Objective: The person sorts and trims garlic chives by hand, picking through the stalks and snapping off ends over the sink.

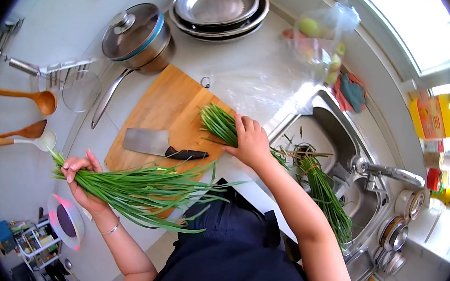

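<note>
Greens (pixel 145 192), 3 bunches: left hand (pixel 87 196) has fingers curled round 1; right hand (pixel 252 142), fingers closed on 1; sink (pixel 340 139), 1. Cleaver (pixel 145 141), 1.

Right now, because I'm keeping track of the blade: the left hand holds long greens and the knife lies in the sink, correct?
Not quite: the knife lies on the wooden cutting board, not in the sink, as the head view shows. The left hand does hold long greens.
</note>
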`<state>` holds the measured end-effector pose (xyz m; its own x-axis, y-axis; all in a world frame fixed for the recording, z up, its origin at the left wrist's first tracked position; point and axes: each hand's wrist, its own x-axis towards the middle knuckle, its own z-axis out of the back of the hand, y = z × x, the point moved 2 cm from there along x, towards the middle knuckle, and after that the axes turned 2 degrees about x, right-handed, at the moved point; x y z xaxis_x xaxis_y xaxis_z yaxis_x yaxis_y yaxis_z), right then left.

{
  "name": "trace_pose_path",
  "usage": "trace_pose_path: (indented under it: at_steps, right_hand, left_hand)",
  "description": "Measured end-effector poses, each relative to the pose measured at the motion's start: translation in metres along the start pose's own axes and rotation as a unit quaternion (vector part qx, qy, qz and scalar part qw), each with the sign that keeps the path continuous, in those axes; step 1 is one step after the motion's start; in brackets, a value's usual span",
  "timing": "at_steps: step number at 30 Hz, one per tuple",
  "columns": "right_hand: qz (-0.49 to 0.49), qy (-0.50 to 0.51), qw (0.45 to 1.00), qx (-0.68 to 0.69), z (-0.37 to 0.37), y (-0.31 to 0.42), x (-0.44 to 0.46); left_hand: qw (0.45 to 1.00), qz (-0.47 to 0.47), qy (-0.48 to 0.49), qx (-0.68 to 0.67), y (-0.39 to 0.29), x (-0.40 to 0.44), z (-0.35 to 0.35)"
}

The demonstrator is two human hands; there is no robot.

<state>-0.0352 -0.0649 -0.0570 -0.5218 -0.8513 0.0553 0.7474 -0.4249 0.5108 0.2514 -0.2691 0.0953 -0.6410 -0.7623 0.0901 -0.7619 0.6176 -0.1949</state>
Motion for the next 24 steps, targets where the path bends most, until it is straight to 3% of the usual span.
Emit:
trace_pose_path:
  at_steps: [4, 7, 10, 11, 12, 14, 18, 21, 24]
  right_hand:
    - [0.0, 0.078, 0.993, -0.094, -0.01, 0.003, -0.004]
    - [-0.092, 0.144, 0.985, 0.003, -0.013, -0.008, -0.002]
    - [-0.057, 0.074, 0.994, 0.055, -0.002, -0.027, 0.0]
    - [-0.042, 0.095, 0.991, 0.087, 0.008, -0.039, 0.002]
    - [-0.103, 0.126, 0.974, 0.158, 0.03, -0.038, 0.004]
    - [-0.195, 0.198, 0.873, 0.4, 0.067, -0.051, -0.004]
    - [-0.27, 0.215, 0.777, 0.526, 0.131, -0.07, -0.054]
    - [-0.326, 0.139, 0.759, 0.546, 0.152, -0.099, -0.109]
    - [-0.381, 0.067, 0.831, 0.4, 0.158, -0.132, -0.157]
  left_hand:
    - [0.999, -0.037, -0.002, -0.019, -0.019, -0.011, 0.002]
    - [0.999, -0.038, -0.015, -0.024, -0.023, -0.008, 0.012]
    - [0.999, -0.01, -0.01, -0.041, -0.007, 0.009, 0.019]
    - [0.998, 0.014, -0.023, -0.058, 0.006, 0.015, 0.02]
    - [0.996, 0.041, -0.034, -0.076, 0.021, 0.02, 0.019]
    - [0.994, 0.067, -0.037, -0.077, 0.054, 0.03, 0.017]
    - [0.984, 0.159, -0.044, -0.065, 0.115, 0.04, 0.01]
    - [0.976, 0.195, -0.063, -0.069, 0.14, 0.039, 0.004]
    - [0.971, 0.213, -0.069, -0.087, 0.147, 0.039, 0.003]
